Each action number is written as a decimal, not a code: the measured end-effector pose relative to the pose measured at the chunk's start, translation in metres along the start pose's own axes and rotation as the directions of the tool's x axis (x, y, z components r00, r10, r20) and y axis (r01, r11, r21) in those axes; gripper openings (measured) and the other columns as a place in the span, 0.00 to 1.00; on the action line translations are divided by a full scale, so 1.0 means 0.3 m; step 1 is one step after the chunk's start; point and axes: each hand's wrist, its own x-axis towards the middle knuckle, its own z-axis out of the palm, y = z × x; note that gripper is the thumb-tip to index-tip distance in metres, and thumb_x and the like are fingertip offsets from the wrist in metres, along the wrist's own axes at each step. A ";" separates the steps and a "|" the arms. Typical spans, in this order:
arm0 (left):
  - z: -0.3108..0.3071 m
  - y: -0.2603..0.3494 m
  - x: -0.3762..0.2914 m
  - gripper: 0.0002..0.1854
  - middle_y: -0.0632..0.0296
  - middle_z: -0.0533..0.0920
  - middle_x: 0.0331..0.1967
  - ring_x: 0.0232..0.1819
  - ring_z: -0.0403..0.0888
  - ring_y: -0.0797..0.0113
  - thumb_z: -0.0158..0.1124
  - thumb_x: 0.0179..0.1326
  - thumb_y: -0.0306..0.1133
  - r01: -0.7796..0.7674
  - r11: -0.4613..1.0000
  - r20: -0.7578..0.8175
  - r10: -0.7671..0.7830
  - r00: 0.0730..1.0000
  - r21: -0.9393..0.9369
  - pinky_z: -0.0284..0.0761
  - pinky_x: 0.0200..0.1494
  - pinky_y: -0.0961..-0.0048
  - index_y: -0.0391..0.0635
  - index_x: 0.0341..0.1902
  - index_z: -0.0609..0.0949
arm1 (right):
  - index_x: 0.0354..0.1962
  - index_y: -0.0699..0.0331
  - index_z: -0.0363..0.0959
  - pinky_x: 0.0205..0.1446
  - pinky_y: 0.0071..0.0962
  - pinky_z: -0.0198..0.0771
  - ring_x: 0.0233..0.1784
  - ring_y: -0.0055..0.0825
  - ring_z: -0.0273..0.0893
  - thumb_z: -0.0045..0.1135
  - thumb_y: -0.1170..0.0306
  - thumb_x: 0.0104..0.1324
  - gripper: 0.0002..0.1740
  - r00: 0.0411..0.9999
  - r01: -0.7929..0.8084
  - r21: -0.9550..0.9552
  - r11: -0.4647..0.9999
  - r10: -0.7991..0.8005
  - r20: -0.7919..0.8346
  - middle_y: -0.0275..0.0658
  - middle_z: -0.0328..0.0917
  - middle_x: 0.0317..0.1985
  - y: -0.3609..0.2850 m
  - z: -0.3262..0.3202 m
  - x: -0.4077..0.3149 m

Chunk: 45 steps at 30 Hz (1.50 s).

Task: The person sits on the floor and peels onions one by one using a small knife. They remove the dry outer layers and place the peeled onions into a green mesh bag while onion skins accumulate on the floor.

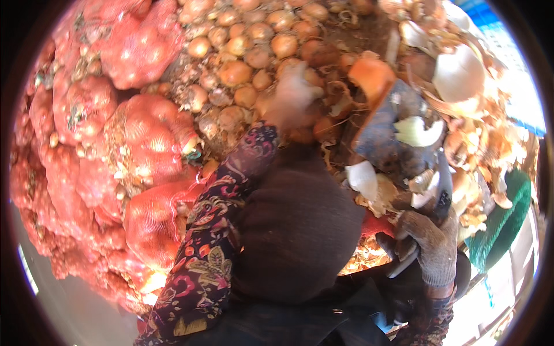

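Note:
My left hand [296,95], motion-blurred, reaches over loose brown onions [236,72] at the top centre of the head view. Blur hides whether its fingers hold one. A dark floral sleeve [207,246] covers that arm. At the lower right, my right hand [426,246] wears a dirty grey knit glove. Its curled fingers grip what looks like a knife [442,186], whose dark, marked part points up from the fist. Just above this hand lie a cut piece of white onion layer [362,179] and dry skins [383,197]. My dark-clothed knee [298,229] is between the arms.
Red mesh sacks of onions [151,134] are piled along the left. A dirty blue-grey surface [381,129] carries a pale onion piece [420,132]. Onion skins and shells [458,78] heap up on the right, near a green mesh cloth [500,220].

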 end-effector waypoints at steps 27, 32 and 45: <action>-0.193 0.959 -0.655 0.56 0.55 0.77 0.63 0.62 0.79 0.65 0.84 0.46 0.22 -0.050 0.730 0.403 0.431 0.807 -0.682 0.79 0.63 0.66 0.43 0.77 0.58 | 0.52 0.72 0.76 0.20 0.22 0.73 0.20 0.20 0.78 0.62 0.58 0.73 0.23 0.833 0.471 0.419 0.776 -0.547 0.077 0.35 0.79 0.25 0.266 -0.270 -0.088; -0.165 0.924 -0.611 0.46 0.47 0.84 0.54 0.57 0.84 0.52 0.84 0.46 0.44 -0.398 0.914 0.326 0.354 0.877 0.079 0.79 0.61 0.62 0.38 0.67 0.73 | 0.41 0.68 0.82 0.30 0.38 0.78 0.27 0.38 0.83 0.62 0.61 0.67 0.16 0.827 0.506 -0.330 0.797 -0.557 -0.078 0.44 0.81 0.25 0.299 -0.287 -0.024; -0.101 0.928 -0.573 0.52 0.46 0.82 0.57 0.60 0.82 0.57 0.86 0.40 0.43 -0.444 0.891 0.260 0.408 0.875 0.096 0.76 0.64 0.65 0.32 0.69 0.70 | 0.40 0.59 0.84 0.40 0.45 0.81 0.35 0.46 0.86 0.61 0.66 0.64 0.10 0.673 0.485 -0.776 0.403 -0.739 0.037 0.48 0.83 0.31 0.281 -0.348 0.037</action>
